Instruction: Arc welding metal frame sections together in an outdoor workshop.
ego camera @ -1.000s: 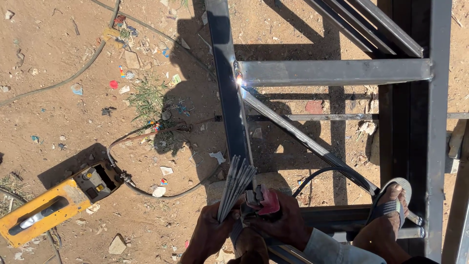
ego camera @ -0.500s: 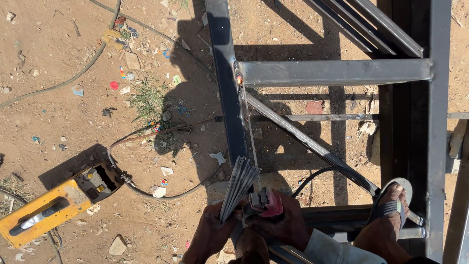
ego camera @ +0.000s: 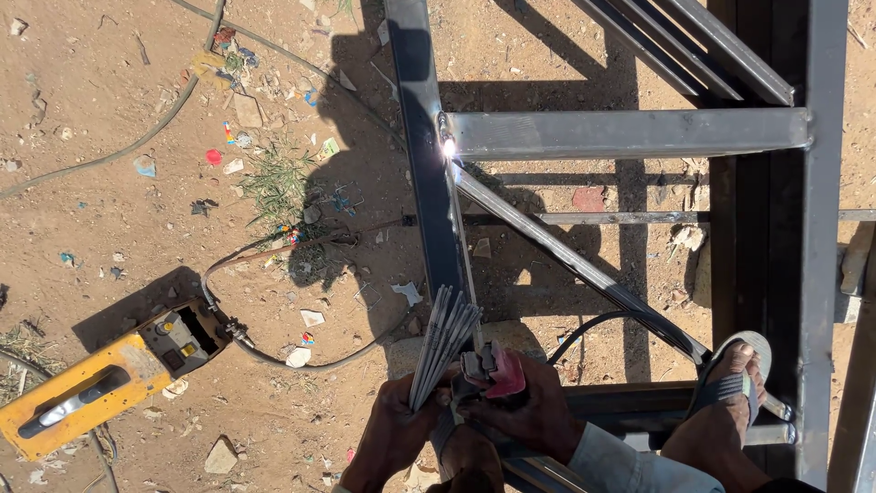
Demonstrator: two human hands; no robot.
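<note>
Since the earlier frames the bright spark at the tip of the welding rod [ego camera: 461, 246] has come back, lit again at the joint where the upright steel bar [ego camera: 424, 137] meets the horizontal square tube [ego camera: 630, 132]; the hands have hardly shifted. Fingers of the right hand [ego camera: 525, 415] are wrapped tight around the red electrode holder [ego camera: 491, 370], whose clamp bites the lower end of the rod; the rod runs up and away from that grip along the upright bar to the spark. Just left of the holder, the left hand [ego camera: 392, 429] is closed around a fanned bundle of spare electrodes [ego camera: 443, 342], which stick up out of the fist. A black cable [ego camera: 593, 324] loops away to the right of the grip. Further right, a sandalled foot [ego camera: 730, 383] rests on the frame. Far to the left, a yellow welding machine [ego camera: 100, 383] lies on the sandy ground.
</note>
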